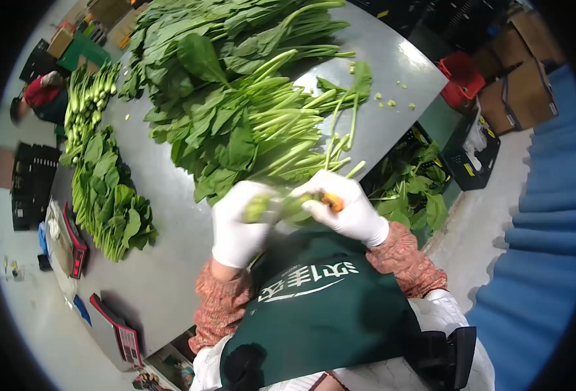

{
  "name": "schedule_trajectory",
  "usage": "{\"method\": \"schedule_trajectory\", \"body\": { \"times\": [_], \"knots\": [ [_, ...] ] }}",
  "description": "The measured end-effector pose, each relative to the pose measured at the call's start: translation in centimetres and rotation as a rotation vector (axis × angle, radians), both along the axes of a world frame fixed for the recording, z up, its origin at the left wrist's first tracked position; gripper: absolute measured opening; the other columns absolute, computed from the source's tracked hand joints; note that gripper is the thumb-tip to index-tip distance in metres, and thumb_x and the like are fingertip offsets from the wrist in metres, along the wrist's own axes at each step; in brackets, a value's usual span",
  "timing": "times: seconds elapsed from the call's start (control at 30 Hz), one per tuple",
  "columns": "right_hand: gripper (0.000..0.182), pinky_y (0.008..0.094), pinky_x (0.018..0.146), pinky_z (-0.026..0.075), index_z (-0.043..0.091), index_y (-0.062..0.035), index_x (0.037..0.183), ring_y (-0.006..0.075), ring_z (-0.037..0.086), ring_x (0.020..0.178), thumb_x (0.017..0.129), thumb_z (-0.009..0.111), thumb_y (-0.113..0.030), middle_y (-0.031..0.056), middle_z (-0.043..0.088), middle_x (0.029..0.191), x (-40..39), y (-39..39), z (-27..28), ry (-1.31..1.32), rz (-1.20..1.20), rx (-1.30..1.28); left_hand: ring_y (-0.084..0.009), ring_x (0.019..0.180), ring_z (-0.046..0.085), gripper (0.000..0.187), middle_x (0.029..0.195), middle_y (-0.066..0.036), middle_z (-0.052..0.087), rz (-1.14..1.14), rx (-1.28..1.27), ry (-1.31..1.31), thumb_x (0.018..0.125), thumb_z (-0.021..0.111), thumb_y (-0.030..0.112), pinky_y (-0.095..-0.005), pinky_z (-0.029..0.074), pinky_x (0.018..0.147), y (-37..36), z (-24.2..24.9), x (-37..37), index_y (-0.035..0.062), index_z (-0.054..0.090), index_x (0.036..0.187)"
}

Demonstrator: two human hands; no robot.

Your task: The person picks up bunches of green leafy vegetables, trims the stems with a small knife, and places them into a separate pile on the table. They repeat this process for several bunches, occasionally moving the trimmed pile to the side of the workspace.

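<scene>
My left hand (pixel 241 218), in a white glove, is closed around green vegetable stems (pixel 256 208) that are smeared by motion. Beside it, my right hand (pixel 348 207), also gloved in white, is closed on a small orange object (pixel 332 201), perhaps a tool handle; most of it is hidden by the fingers. Blurred green stems show between the two hands. Just beyond them lies a big heap of leafy greens (pixel 232 140), its pale stems pointing right. A few loose stalks (pixel 355 120) lie at the heap's right side.
The heap rests on a metal table (pixel 392 72) with scattered green bits. More greens (pixel 105 189) line its left side, near two red scales (pixel 121 332). A crate of leaves (pixel 412 189) stands below right, with cardboard boxes (pixel 519 98) behind. Another person (pixel 43 94) is at far left.
</scene>
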State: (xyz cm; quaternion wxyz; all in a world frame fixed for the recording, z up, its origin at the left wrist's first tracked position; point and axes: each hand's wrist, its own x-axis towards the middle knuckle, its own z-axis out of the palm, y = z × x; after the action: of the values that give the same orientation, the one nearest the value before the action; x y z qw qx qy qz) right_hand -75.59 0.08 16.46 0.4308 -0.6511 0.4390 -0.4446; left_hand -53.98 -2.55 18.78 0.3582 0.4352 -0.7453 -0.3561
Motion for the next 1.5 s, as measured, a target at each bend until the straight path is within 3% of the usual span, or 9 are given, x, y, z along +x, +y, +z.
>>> {"method": "schedule_trajectory", "body": {
  "times": [0.13, 0.33, 0.63, 0.77, 0.87, 1.07, 1.17, 1.4, 1.5],
  "knots": [
    [0.027, 0.0295, 0.072, 0.051, 0.067, -0.0042, 0.105, 0.0221, 0.063, 0.078, 0.078, 0.072, 0.001, 0.0090, 0.061, 0.088, 1.5, 1.1, -1.9, 0.020, -0.024, -0.065, -0.0227, 0.092, 0.066, 0.028, 0.102, -0.013, 0.069, 0.221, -0.135, -0.171, 0.081, 0.058, -0.011, -0.0310, 0.050, 0.085, -1.0, -0.6, 3.3, -0.0013, 0.067, 0.105],
    [0.020, 0.0287, 0.074, 0.052, 0.068, -0.0021, 0.106, 0.0158, 0.065, 0.081, 0.088, 0.070, -0.008, 0.0108, 0.068, 0.091, 2.6, 0.8, -1.2, -0.090, -0.037, -0.010, -0.0304, 0.105, 0.067, 0.052, 0.116, -0.018, 0.068, -0.131, 0.190, -0.169, 0.081, 0.070, 0.001, -0.0353, 0.051, 0.092, 2.7, -0.9, 1.0, 0.0026, 0.058, 0.132],
    [0.028, 0.0408, 0.081, 0.051, 0.064, -0.0019, 0.110, 0.0378, 0.065, 0.093, 0.083, 0.065, -0.011, 0.0215, 0.066, 0.100, -2.0, -8.6, -12.7, 0.435, -0.487, 0.058, -0.0151, 0.080, 0.061, 0.032, 0.092, -0.009, 0.066, 0.195, 0.185, -0.094, 0.081, 0.068, 0.000, -0.0276, 0.051, 0.078, 2.1, -1.6, 2.8, 0.0012, 0.062, 0.112],
    [0.029, 0.0433, 0.078, 0.052, 0.066, -0.0029, 0.101, 0.0376, 0.067, 0.086, 0.084, 0.065, -0.027, 0.0204, 0.069, 0.089, -2.9, -11.1, -16.9, 0.310, -0.513, 0.286, -0.0141, 0.077, 0.059, 0.029, 0.088, -0.008, 0.065, 0.184, 0.166, -0.098, 0.080, 0.068, 0.001, -0.0270, 0.050, 0.076, 2.0, -1.4, 2.5, 0.0014, 0.062, 0.109],
    [0.025, 0.0310, 0.053, 0.050, 0.067, -0.0028, 0.091, 0.0166, 0.060, 0.052, 0.085, 0.068, -0.027, 0.0078, 0.064, 0.067, -3.2, -10.7, -13.4, 0.015, -0.405, 0.464, -0.0166, 0.075, 0.060, 0.029, 0.086, -0.009, 0.065, 0.190, 0.169, -0.107, 0.079, 0.068, 0.002, -0.0277, 0.050, 0.075, 1.9, -1.7, 2.8, 0.0014, 0.062, 0.108],
    [0.043, 0.0361, 0.070, 0.053, 0.059, -0.0008, 0.115, 0.0231, 0.067, 0.075, 0.080, 0.072, -0.022, 0.0156, 0.068, 0.099, -2.4, -10.0, -12.7, 0.047, -0.210, 0.644, -0.0224, 0.074, 0.062, 0.029, 0.085, -0.013, 0.064, 0.162, 0.131, -0.072, 0.078, 0.068, 0.002, -0.0297, 0.051, 0.074, 1.0, -2.1, 2.6, 0.0018, 0.062, 0.106],
    [0.058, 0.0416, 0.091, 0.049, 0.053, -0.0017, 0.127, 0.0353, 0.061, 0.106, 0.077, 0.075, -0.023, 0.0200, 0.063, 0.109, -2.1, -9.2, -15.8, 0.340, -0.104, 0.228, -0.0225, 0.073, 0.062, 0.028, 0.084, -0.012, 0.064, 0.170, 0.126, -0.087, 0.078, 0.067, 0.003, -0.0299, 0.051, 0.073, 1.0, -1.8, 2.7, 0.0020, 0.062, 0.106],
    [0.048, 0.0413, 0.086, 0.051, 0.056, -0.0084, 0.125, 0.0379, 0.061, 0.102, 0.078, 0.067, -0.008, 0.0179, 0.062, 0.104, 0.3, -7.0, -12.9, 0.497, -0.541, -0.013, -0.0205, 0.071, 0.062, 0.027, 0.083, -0.011, 0.065, 0.258, 0.064, -0.094, 0.077, 0.066, 0.002, -0.0295, 0.051, 0.071, 1.5, -1.8, 4.4, 0.0022, 0.063, 0.104],
    [0.036, 0.0451, 0.077, 0.052, 0.059, -0.0144, 0.114, 0.0339, 0.064, 0.094, 0.078, 0.067, -0.012, 0.0128, 0.058, 0.112, -0.2, -6.8, -13.7, 0.620, -0.260, -0.078, -0.0168, 0.072, 0.060, 0.029, 0.084, -0.010, 0.065, 0.315, 0.126, -0.070, 0.077, 0.065, 0.000, -0.0285, 0.051, 0.072, 1.7, -1.9, 5.5, 0.0019, 0.063, 0.106]
  ]
}}
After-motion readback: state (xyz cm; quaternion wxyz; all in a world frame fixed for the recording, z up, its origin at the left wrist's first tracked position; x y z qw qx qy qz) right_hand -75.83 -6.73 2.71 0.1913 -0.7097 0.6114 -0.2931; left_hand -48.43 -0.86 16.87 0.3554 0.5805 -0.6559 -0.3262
